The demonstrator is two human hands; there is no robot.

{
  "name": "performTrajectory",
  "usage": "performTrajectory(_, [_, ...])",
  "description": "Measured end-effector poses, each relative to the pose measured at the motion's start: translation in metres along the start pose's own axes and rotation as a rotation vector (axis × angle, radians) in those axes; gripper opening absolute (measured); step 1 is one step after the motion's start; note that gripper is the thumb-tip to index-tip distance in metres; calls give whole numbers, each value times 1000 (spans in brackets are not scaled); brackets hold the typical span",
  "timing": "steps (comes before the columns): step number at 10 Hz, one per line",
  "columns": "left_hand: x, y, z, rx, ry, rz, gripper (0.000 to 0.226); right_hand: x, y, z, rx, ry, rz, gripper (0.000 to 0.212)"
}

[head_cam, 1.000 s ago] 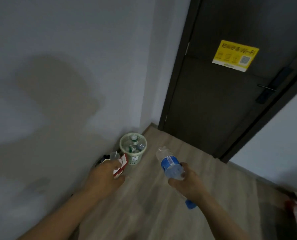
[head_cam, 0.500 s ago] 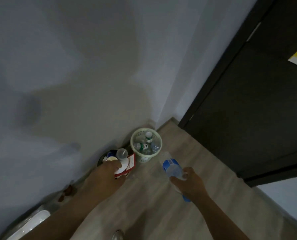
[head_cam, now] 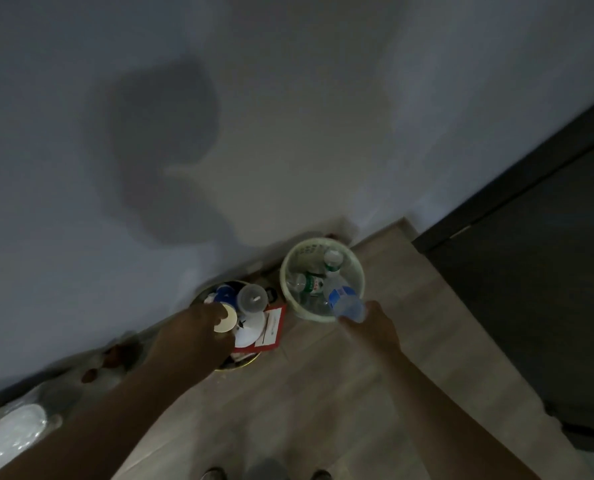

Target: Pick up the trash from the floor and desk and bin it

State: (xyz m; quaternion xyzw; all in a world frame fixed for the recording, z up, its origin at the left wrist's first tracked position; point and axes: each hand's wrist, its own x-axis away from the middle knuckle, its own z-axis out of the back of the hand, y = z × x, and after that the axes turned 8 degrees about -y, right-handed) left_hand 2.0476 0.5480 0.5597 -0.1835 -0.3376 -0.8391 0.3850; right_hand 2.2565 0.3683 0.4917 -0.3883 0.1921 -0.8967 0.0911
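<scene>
Fingers [head_cam: 216, 311] of the left hand [head_cam: 195, 337] curled downward, tips blurred against a cream round lid [head_cam: 226, 322]; impossible to tell whether pinching the red-and-white pack [head_cam: 271, 329] or only lying against its near corner. Fingers [head_cam: 349, 322] of the right hand [head_cam: 373, 329] wrapped round the near end of a plastic bottle [head_cam: 346, 301], mostly hidden behind the back of the hand. Dim and smeared throughout; print on the pack unreadable, both forearms cut off by the lower edge.

Bottle clear with a blue label, far end tilted forward over the near rim of the pale green bin [head_cam: 286, 271], not yet let go. Inside that bin, several other clear bottles [head_cam: 309, 283], some with green labels. Pack flat, red-bordered with a white face, overhanging the right side of the dark bin [head_cam: 249, 361], itself heaped with a clear lidded cup [head_cam: 252, 298] and white and blue scraps.

Bins side by side, nearly touching, tight against the foot of the grey wall [head_cam: 288, 98]. Dark door [head_cam: 531, 289] to the right, well apart. Bare wooden floor [head_cam: 323, 393] between bins and shoe tips [head_cam: 216, 474]; crinkled plastic bag [head_cam: 11, 434] along the wall at lower left.
</scene>
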Motion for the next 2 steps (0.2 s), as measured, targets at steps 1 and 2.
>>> performTrajectory(1, [-32,-1,-16,-12,33,-2,36,-54,-8,-15,-58,10,74,57])
performTrajectory(2, [-51,1,-19,-67,25,0,31,-82,-14,-26,-97,40,115,63])
